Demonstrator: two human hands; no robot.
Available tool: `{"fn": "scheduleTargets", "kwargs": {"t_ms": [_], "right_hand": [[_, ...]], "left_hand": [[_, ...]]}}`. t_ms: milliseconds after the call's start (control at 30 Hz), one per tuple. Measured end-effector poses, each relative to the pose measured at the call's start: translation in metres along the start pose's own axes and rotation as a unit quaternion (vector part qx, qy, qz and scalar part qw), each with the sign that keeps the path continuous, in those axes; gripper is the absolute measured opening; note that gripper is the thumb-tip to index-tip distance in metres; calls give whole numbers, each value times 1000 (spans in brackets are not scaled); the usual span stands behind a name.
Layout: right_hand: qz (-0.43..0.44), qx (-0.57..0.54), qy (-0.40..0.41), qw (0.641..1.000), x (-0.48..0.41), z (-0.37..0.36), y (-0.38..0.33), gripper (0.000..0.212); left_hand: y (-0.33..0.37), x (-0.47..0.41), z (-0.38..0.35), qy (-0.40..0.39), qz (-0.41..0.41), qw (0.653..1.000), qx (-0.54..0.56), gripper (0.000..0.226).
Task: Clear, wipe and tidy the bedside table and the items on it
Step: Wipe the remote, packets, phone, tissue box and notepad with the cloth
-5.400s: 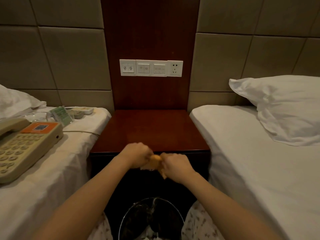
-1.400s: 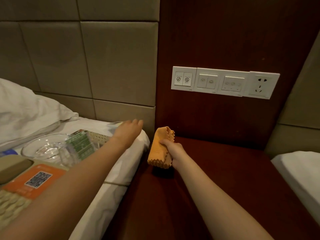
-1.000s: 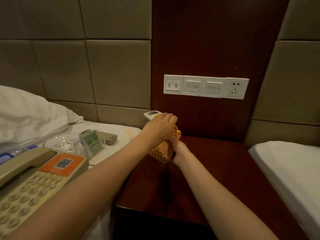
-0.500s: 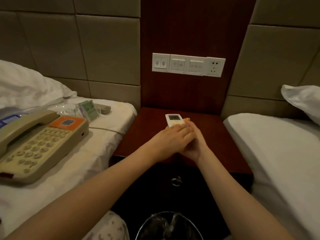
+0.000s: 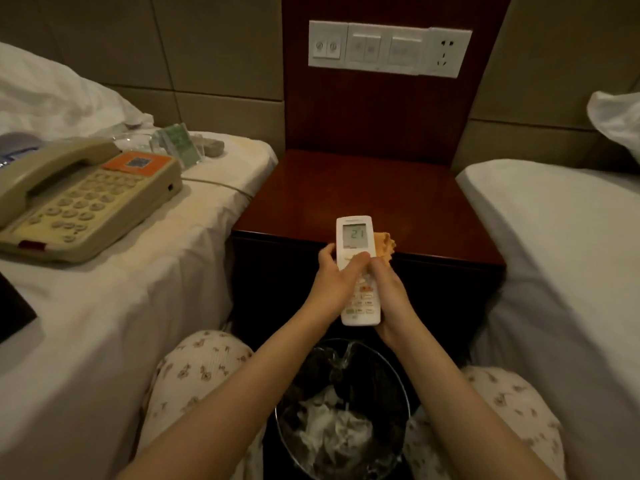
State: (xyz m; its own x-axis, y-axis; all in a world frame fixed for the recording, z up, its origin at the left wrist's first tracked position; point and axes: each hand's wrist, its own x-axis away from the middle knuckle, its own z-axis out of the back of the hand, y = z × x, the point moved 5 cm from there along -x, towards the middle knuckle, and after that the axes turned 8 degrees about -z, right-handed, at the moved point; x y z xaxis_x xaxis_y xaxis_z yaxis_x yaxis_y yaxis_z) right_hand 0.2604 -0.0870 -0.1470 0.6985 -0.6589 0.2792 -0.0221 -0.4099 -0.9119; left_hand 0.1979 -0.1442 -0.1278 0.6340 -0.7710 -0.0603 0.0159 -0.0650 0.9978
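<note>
A white remote control [image 5: 356,244] with a lit screen is held upright in front of the dark wooden bedside table [image 5: 367,192]. My left hand [image 5: 332,282] grips its left side. My right hand [image 5: 391,299] wraps its right side and lower back, with an orange cloth [image 5: 385,244] sticking out behind the remote. The table top carries nothing. A beige telephone [image 5: 79,199], a green card stand [image 5: 176,147], a glass dish [image 5: 133,138] and a grey remote [image 5: 211,148] lie on the left bed.
White beds [image 5: 114,306] flank the table, with pillows [image 5: 52,95] at each head. A bin with a black liner and crumpled paper [image 5: 343,420] stands on the floor between my knees. A switch and socket panel [image 5: 388,48] is on the wall above the table.
My left hand fetched the white remote from the left bed. Both hands have drawn back from over the table top to its front edge, now holding the remote and cloth above the bin.
</note>
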Motion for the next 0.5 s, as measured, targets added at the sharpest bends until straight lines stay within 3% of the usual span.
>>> {"fn": "scheduleTargets", "kwargs": {"t_ms": [133,300,367,500], "right_hand": [[42,41,25,998,5,-1,22,31],[72,98,116,986,4,-4,42,19],[115,126,163,972,9,-1,38,10],[198,233,212,928,16,1,31,16]], "left_hand": [[-30,10,4,22,26,998,54,33],[-45,16,11,54,44,987,146,27],[-52,16,11,50,77,977,192,28],[-60,18,11,61,90,972,209,25]]}}
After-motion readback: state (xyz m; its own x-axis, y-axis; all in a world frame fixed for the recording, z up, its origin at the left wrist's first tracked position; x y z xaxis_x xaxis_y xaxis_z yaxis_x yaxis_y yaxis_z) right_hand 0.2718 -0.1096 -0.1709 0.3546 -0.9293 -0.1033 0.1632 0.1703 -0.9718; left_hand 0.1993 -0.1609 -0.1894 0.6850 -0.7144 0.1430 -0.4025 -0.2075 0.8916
